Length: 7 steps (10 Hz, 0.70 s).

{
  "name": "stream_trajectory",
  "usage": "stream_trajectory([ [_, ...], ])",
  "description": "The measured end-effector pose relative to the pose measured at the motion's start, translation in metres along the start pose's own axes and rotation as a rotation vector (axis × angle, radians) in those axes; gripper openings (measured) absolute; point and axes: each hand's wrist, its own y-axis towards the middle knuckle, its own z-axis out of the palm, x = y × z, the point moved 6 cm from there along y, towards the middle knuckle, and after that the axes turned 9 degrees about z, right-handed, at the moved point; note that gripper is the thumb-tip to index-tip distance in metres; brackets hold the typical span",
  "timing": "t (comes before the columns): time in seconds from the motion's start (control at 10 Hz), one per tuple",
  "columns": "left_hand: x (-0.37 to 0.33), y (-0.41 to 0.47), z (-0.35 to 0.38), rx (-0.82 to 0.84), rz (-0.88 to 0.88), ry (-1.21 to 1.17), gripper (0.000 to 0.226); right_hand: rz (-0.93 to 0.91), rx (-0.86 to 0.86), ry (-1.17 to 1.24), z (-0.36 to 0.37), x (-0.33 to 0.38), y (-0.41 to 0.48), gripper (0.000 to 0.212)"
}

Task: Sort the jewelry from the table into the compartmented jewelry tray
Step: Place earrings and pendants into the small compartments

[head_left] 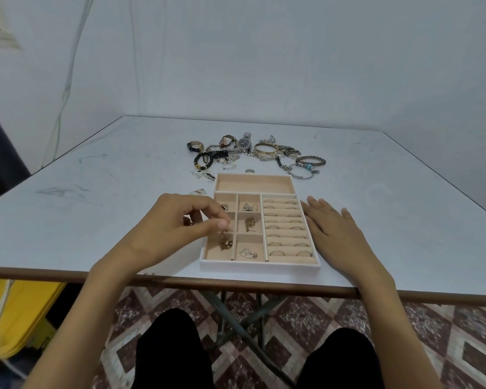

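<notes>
One gold chain hangs straight down from the pinching fingers of the left hand, its end in the near-left compartment of the tray, while the right hand lies flat and released on the desk beside it.

The cream tray sits on the white worktop. Over the tray's left column of square compartments, the left hand pinches a small gold piece between its fingers. The piece dangles into the nearest left compartment. The right hand lies flat on the worktop against the tray's right wall, fingers straight. In the tray's right section, rings sit in padded rolls. Its long far compartment holds nothing. Beyond the tray's far edge lies a heap of watches and bracelets.
</notes>
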Motion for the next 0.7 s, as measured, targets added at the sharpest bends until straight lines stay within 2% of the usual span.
stream_trajectory([
  [0.1, -0.001, 0.0, 0.0, 0.076, -0.008, 0.079, 0.004, -0.002, 0.0, -0.003, 0.0, 0.0, 0.0, 0.046],
  [0.3, -0.004, 0.0, 0.005, 0.193, 0.003, 0.254, 0.012, -0.002, -0.001, -0.004, 0.0, 0.0, -0.001, 0.046],
  [0.7, -0.015, 0.005, 0.012, 0.228, 0.056, 0.325, 0.031, -0.004, -0.002, -0.012, 0.0, 0.0, 0.0, 0.046],
])
